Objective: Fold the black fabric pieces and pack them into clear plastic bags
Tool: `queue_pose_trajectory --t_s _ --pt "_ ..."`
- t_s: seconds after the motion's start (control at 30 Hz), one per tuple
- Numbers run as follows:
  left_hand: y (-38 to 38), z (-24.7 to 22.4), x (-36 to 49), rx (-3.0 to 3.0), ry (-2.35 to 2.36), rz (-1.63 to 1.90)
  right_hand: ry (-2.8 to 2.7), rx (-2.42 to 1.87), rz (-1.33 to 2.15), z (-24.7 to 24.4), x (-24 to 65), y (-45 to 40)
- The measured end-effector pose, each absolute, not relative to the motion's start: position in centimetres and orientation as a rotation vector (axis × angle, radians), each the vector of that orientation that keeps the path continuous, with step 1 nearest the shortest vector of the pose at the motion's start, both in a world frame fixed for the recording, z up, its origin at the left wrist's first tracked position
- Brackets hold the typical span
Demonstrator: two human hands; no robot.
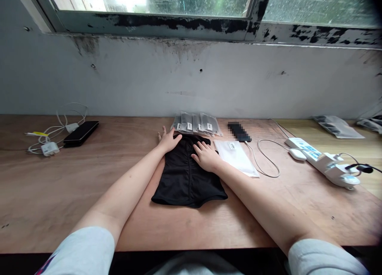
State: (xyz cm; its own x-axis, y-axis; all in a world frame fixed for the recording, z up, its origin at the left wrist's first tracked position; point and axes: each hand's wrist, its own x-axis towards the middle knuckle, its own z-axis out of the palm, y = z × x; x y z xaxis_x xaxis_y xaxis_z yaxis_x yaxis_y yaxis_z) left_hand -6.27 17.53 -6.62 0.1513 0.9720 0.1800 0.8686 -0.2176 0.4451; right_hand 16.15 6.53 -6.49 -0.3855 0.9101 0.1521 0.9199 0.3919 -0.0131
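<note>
Seated work at a wooden tabletop (131, 219), viewed from the head. A black garment (191, 179) lies flat near the middle of the table, its wider hem toward the wearer and a gathered seam running lengthwise down its centre. The left hand (169, 141) is at the far left corner of the cloth, fingers spread and unclenched, the thumb reaching over the fabric's edge; it grasps nothing visible. The right hand (205, 157) rests palm down on the upper right part of the garment, fingers extended toward the seam, likewise without a grip. Just beyond the far edge lies an overlapping row of clear plastic packets (195, 123) with dark contents and small white labels; whether the left fingertips touch the nearest packet cannot be told. To the right of the garment, partly beside the right forearm, lies a flat white packet (238, 159) with a label. Behind it is a dark, partly pixelated device (240, 132) with a white cable (268, 175) plugged in. Farther right, a white power strip (322, 159) carries several adapters. At far left, a black case (81, 134) lies beside a white charger (50, 149) and coiled leads.
</note>
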Motion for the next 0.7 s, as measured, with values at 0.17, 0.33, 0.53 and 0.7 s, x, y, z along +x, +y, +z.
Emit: queue_pose_trajectory --t_s 0.17,0.33,0.53,0.7 --pt "17.0 -4.8 -7.5 2.126 1.868 0.951 -2.498 -1.664 -0.086 -6.5 16.2 6.6" --pt "15.7 -1.8 -8.5 2.205 1.832 1.129 -2.492 -1.655 -0.102 -6.6 16.1 6.6" --pt "12.4 1.4 -6.2 2.347 1.548 1.222 -2.377 -1.630 -0.166 -5.9 16.0 5.9" --pt "7.7 2.7 -3.5 2.587 1.287 1.096 -2.080 -1.521 -0.354 -4.2 15.9 4.5"
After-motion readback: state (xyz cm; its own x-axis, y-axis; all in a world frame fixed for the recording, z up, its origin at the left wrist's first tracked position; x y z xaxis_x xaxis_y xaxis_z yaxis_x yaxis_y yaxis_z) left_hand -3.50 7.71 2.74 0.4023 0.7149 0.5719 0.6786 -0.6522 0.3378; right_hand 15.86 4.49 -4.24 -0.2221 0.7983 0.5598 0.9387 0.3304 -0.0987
